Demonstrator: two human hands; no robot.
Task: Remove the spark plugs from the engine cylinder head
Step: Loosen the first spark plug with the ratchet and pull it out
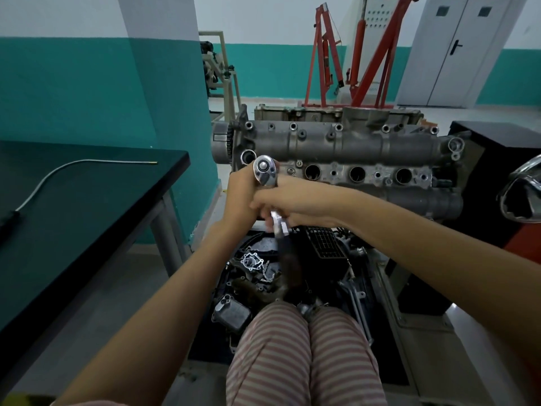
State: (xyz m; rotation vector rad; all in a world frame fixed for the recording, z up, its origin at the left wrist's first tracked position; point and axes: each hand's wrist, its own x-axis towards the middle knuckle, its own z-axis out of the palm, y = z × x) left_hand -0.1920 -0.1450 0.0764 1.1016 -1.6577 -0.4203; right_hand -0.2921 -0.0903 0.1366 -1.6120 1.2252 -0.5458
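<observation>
Head view: left hand (241,190) wraps round the chrome ratchet (265,170) just under its head; right hand (288,205) grips the shaft below, dark handle blurred. Cylinder head (345,159), rough grey cast metal, sits at 12 o'clock; three round plug wells open at 1 o'clock, plugs not visible. Best to keep the ratchet square over the well and turn steadily.
</observation>
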